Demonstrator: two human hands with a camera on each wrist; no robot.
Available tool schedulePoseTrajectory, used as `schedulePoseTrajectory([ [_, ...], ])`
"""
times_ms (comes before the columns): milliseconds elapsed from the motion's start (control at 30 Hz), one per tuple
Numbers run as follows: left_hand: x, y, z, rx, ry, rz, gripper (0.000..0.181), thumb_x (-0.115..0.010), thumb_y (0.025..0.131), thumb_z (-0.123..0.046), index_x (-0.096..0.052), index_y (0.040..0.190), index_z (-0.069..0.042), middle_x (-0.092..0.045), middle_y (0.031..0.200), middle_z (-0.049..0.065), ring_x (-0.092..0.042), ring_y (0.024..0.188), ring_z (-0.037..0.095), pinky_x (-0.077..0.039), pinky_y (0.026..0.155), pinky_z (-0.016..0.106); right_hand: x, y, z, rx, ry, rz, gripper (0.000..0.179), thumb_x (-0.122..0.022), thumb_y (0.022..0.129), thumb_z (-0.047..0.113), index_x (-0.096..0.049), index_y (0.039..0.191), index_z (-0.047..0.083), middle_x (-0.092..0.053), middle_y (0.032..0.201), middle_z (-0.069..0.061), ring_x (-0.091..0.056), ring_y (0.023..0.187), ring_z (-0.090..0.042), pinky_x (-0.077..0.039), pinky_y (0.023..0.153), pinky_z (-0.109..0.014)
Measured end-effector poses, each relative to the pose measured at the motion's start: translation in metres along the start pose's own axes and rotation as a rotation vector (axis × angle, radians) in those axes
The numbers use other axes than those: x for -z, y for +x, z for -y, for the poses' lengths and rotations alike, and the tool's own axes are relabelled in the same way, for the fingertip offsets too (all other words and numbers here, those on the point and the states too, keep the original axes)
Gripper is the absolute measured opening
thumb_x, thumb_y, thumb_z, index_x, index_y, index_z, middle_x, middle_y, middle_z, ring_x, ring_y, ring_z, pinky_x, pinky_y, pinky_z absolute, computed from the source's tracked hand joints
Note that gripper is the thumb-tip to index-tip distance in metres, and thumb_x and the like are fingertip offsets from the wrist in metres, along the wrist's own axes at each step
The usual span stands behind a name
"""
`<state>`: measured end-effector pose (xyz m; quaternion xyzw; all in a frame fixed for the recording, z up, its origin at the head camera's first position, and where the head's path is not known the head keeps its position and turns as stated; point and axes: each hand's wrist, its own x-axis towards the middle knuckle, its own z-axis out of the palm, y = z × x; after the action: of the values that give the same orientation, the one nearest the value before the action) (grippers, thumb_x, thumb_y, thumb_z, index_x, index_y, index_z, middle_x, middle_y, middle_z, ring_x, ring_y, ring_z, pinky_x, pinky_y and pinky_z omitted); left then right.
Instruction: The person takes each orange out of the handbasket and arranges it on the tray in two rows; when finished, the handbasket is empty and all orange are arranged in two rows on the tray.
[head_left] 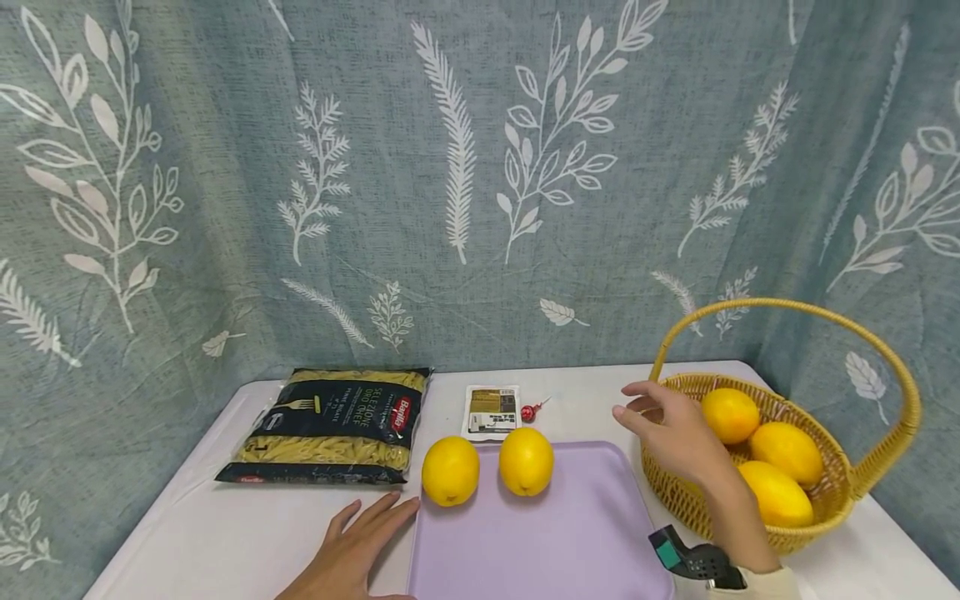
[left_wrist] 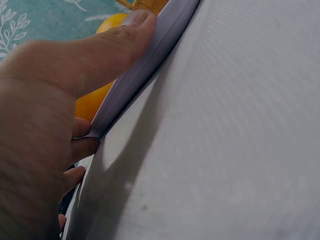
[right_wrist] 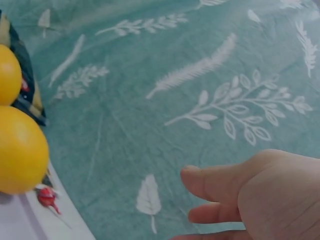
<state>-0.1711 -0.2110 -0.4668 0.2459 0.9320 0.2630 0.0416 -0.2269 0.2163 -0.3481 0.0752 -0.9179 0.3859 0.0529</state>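
Note:
Two round yellow-orange fruits that look like oranges, a left one (head_left: 450, 472) and a right one (head_left: 527, 462), sit side by side at the far left part of a lilac tray (head_left: 540, 542). My left hand (head_left: 356, 546) lies at the tray's left edge, its fingertips against the rim; in the left wrist view the thumb (left_wrist: 120, 45) rests along that rim. Above the near-left side of a wicker basket (head_left: 832, 425) is my right hand (head_left: 678, 433), fingers loosely bent and holding nothing. Several yellow fruits (head_left: 787, 452) lie in the basket, partly hidden by my right arm.
A bag of penne pasta (head_left: 330, 427) lies at the back left. Behind the tray are a small flat packet (head_left: 491, 412) and a red-wrapped lollipop (head_left: 531, 412). The basket's tall handle (head_left: 795, 305) arches up at the right. A patterned curtain (head_left: 375, 192) hangs behind the table.

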Motion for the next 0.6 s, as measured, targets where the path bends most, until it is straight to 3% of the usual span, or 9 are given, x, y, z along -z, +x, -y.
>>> schedulePoseTrajectory([
  [167,0.000,0.001,0.000,-0.005,-0.002,0.001,0.097,-0.075,0.076,-0.065,-0.045,0.152,-0.012,-0.045,0.156,0.017,-0.039,0.141,0.045,-0.018,0.112,0.076,0.010,-0.004,-0.009,-0.030,-0.017,0.020,0.056,-0.061,0.101,0.043,-0.056,0.140,0.003,-0.064,0.128,-0.019,-0.060,0.118,-0.037,-0.054,0.095,-0.054],
  [300,0.000,0.000,0.000,-0.011,0.006,-0.005,0.098,-0.075,0.076,-0.066,-0.045,0.152,-0.011,-0.045,0.156,0.016,-0.039,0.141,0.045,-0.020,0.112,0.076,0.015,-0.004,-0.022,-0.083,0.008,0.080,0.056,-0.062,0.102,0.040,-0.055,0.139,0.000,-0.061,0.132,-0.023,-0.057,0.121,-0.042,-0.054,0.094,-0.055],
  [600,0.000,0.001,0.001,0.004,0.005,0.011,0.098,-0.074,0.077,-0.066,-0.044,0.153,-0.014,-0.044,0.157,0.015,-0.038,0.142,0.044,-0.019,0.112,0.076,0.017,-0.002,-0.044,-0.219,0.065,0.167,0.058,-0.063,0.101,0.040,-0.053,0.140,-0.002,-0.060,0.129,-0.023,-0.060,0.111,-0.034,-0.055,0.089,-0.048],
])
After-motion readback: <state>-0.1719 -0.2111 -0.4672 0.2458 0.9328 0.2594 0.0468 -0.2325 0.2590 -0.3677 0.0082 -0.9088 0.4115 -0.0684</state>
